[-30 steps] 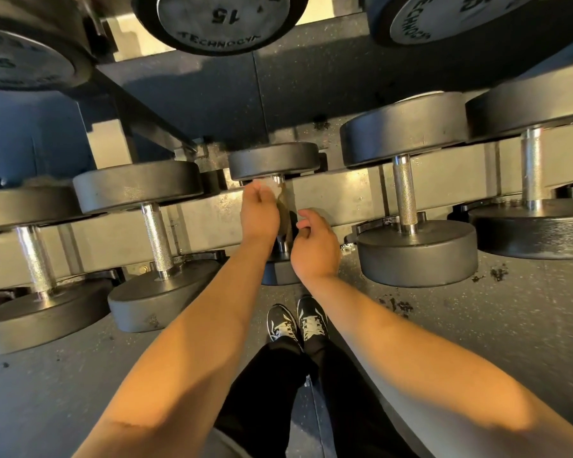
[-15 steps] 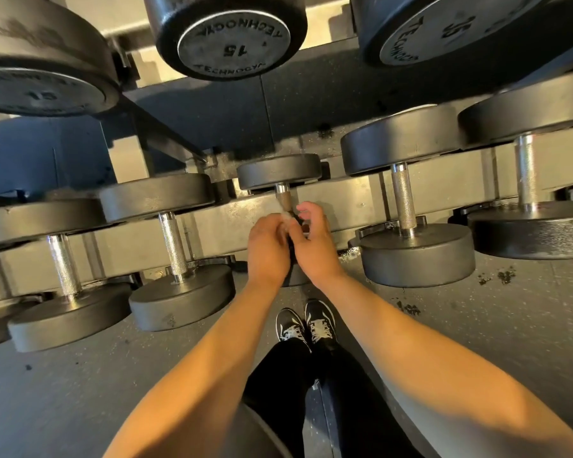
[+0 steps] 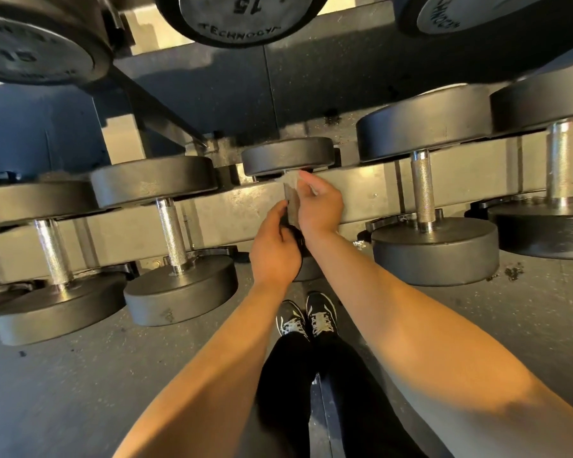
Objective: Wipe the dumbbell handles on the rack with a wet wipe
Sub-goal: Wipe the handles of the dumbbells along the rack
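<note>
A small dumbbell (image 3: 288, 155) lies on the lower rack (image 3: 239, 213) at the middle, its handle wrapped in a greyish wet wipe (image 3: 291, 200). My right hand (image 3: 320, 203) grips the wipe around the upper part of the handle. My left hand (image 3: 273, 246) holds the lower end of the same handle by the near black head, fingers curled; that head is mostly hidden by it. Bare knurled handles show on the neighbouring dumbbells at the left (image 3: 171, 233) and right (image 3: 422, 190).
Larger dumbbells fill the lower rack on both sides, one at the far left (image 3: 52, 249) and another at the far right (image 3: 558, 160). Dumbbell heads marked 15 (image 3: 242, 14) hang close overhead on the upper shelf. My shoes (image 3: 306, 317) stand on the speckled floor (image 3: 80, 391).
My right hand has slid up the handle with the wipe toward the far head. My left hand stays low on the handle. The view has shifted slightly.
</note>
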The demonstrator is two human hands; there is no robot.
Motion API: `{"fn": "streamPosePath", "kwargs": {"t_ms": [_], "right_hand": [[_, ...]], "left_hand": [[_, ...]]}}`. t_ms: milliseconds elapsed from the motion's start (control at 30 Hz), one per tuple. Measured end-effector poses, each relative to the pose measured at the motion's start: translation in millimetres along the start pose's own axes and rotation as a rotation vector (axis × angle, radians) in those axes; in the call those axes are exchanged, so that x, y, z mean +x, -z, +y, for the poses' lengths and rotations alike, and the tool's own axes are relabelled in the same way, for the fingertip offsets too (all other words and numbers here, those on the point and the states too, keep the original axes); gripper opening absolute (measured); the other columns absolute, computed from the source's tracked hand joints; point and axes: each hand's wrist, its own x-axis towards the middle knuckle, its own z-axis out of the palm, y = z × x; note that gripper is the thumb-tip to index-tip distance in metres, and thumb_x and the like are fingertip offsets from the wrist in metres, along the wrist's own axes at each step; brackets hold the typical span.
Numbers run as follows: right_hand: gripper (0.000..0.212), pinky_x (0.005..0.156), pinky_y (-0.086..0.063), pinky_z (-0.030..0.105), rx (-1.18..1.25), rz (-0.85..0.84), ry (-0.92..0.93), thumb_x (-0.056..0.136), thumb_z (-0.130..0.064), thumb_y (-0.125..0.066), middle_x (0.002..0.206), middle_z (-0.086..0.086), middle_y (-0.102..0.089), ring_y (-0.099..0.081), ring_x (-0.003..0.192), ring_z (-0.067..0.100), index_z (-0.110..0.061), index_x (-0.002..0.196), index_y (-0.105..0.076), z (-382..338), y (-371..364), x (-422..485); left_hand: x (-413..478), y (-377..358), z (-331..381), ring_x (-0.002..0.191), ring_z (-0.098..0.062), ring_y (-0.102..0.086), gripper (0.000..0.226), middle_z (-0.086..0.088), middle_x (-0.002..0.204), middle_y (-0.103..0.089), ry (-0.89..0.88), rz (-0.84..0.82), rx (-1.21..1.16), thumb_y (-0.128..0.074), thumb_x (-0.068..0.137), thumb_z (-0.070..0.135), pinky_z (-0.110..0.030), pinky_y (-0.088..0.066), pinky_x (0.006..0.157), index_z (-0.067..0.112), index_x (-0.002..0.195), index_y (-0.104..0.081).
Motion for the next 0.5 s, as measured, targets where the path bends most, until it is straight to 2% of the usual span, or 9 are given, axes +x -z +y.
{"fn": "streamPosePath", "kwargs": {"t_ms": [33, 67, 100, 133, 167, 233, 333, 400, 500], "right_hand": [[0.024, 0.077, -0.044, 0.014, -0.062, -0.009, -0.004, 0.102, -0.008, -0.052, 0.098, -0.009, -0.068, -0.055, 0.087, -0.003, -0.018, 0.098, -0.074, 3, 0, 1], [0.031, 0.069, -0.041, 0.02, -0.141, -0.013, -0.009, 0.101, -0.006, -0.05, 0.082, -0.007, -0.061, -0.05, 0.073, -0.001, -0.019, 0.079, -0.068, 6, 2, 2], [0.034, 0.066, -0.038, 0.025, -0.247, -0.024, -0.021, 0.099, -0.003, -0.047, 0.073, -0.003, -0.054, -0.046, 0.066, 0.004, -0.016, 0.07, -0.059, 9, 4, 4], [0.03, 0.066, -0.039, 0.027, -0.379, -0.061, -0.042, 0.097, -0.002, -0.046, 0.074, 0.0, -0.054, -0.048, 0.067, 0.009, -0.012, 0.071, -0.058, 10, 7, 5], [0.023, 0.069, -0.043, 0.029, -0.525, -0.126, -0.074, 0.097, -0.002, -0.046, 0.084, 0.004, -0.059, -0.055, 0.076, 0.015, -0.006, 0.082, -0.063, 12, 9, 7], [0.023, 0.086, -0.052, 0.038, -0.796, -0.276, -0.108, 0.098, -0.009, -0.048, 0.111, 0.01, -0.064, -0.062, 0.101, 0.028, -0.001, 0.113, -0.064, 16, 14, 5], [0.024, 0.098, -0.048, 0.051, -0.999, -0.38, -0.154, 0.098, -0.02, -0.053, 0.117, 0.011, -0.065, -0.06, 0.11, 0.033, -0.007, 0.117, -0.061, 19, 23, -7], [0.02, 0.093, -0.052, 0.044, -0.95, -0.361, -0.145, 0.097, -0.018, -0.055, 0.111, 0.012, -0.067, -0.063, 0.106, 0.032, -0.007, 0.112, -0.064, 19, 26, -10], [0.019, 0.069, -0.049, 0.031, -0.869, -0.277, -0.077, 0.096, -0.019, -0.058, 0.094, 0.011, -0.07, -0.067, 0.091, 0.03, -0.006, 0.097, -0.071, 17, 34, -18]], "left_hand": [[1, 0, -1, 0.11, -0.001, -0.053, 0.051, 0.01, 0.132, -0.061, 0.004, 0.01, -0.01, -0.039, 0.101, 0.004, -0.016, -0.04, 0.09, 0.03, 0.143, -0.049], [1, -1, -2, 0.113, -0.003, -0.054, 0.051, 0.01, 0.133, -0.061, 0.01, 0.016, -0.021, -0.038, 0.102, 0.004, -0.017, -0.04, 0.094, 0.031, 0.144, -0.049], [1, -2, -3, 0.116, -0.005, -0.054, 0.051, 0.01, 0.134, -0.061, 0.015, 0.016, -0.033, -0.038, 0.102, 0.005, -0.019, -0.039, 0.096, 0.032, 0.144, -0.05], [0, -2, -4, 0.118, -0.005, -0.054, 0.052, 0.01, 0.135, -0.061, 0.018, 0.012, -0.043, -0.038, 0.102, 0.005, -0.02, -0.039, 0.098, 0.032, 0.143, -0.05], [0, -3, -5, 0.12, -0.006, -0.055, 0.052, 0.01, 0.136, -0.061, 0.021, 0.006, -0.048, -0.038, 0.101, 0.005, -0.021, -0.04, 0.1, 0.033, 0.143, -0.051], [2, -3, -6, 0.121, -0.008, -0.057, 0.052, 0.01, 0.136, -0.061, 0.023, 0.005, -0.057, -0.037, 0.101, 0.006, -0.024, -0.043, 0.104, 0.033, 0.143, -0.052], [1, -1, -3, 0.119, -0.007, -0.057, 0.051, 0.011, 0.132, -0.063, 0.026, 0.006, -0.07, -0.037, 0.101, 0.007, -0.026, -0.045, 0.103, 0.034, 0.141, -0.054], [-1, 0, -2, 0.116, -0.007, -0.058, 0.05, 0.011, 0.131, -0.064, 0.035, 0.017, -0.079, -0.037, 0.101, 0.006, -0.025, -0.045, 0.102, 0.034, 0.14, -0.054], [-2, 1, -1, 0.11, -0.002, -0.056, 0.05, 0.013, 0.128, -0.065, 0.063, 0.028, -0.094, -0.038, 0.101, 0.005, -0.023, -0.046, 0.099, 0.034, 0.138, -0.056]]}}
